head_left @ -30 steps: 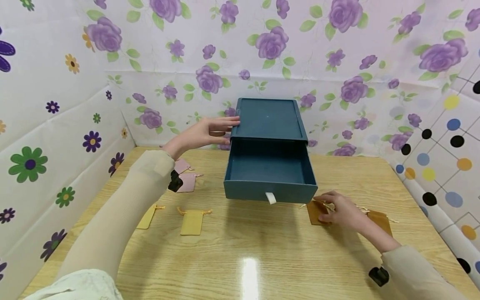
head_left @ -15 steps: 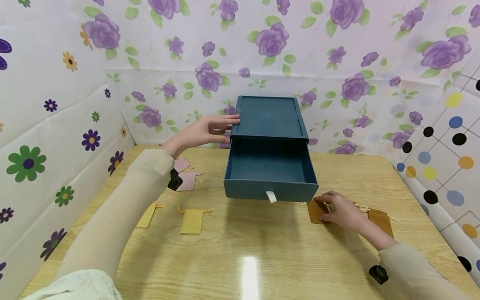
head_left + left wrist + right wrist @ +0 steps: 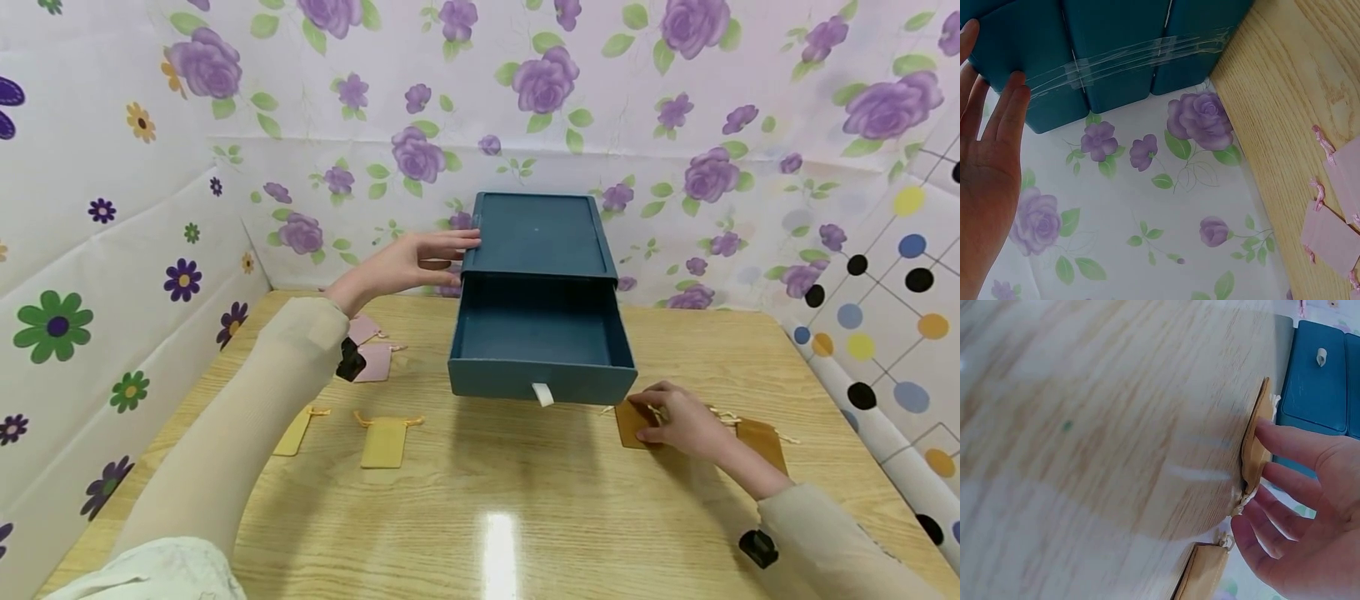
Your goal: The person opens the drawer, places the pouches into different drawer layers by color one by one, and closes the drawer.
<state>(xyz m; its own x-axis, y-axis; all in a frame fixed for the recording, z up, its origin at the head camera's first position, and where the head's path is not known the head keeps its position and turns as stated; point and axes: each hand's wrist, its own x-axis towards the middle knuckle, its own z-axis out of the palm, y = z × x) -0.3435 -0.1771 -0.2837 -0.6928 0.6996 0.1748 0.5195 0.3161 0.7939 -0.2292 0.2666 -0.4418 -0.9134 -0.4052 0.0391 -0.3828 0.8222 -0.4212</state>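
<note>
A blue drawer unit stands at the back, its top drawer pulled out with nothing visible inside and a white tab on its front. My left hand rests its straight fingers against the unit's left side; in the left wrist view the fingers reach the taped blue wall. At the right, my right hand is at a brown drawstring pouch lying on the table. Thumb and index finger pinch this pouch in the right wrist view. Another brown pouch lies partly behind the wrist.
Left of the unit lie pink drawstring pouches, partly behind the left arm. Nearer are two yellow pouches, one partly hidden by the sleeve. Flowered cloth hangs behind the wooden table, with patterned cloth at both sides.
The head view has shifted very slightly. Both hands, the drawer and the pouches stay where they were.
</note>
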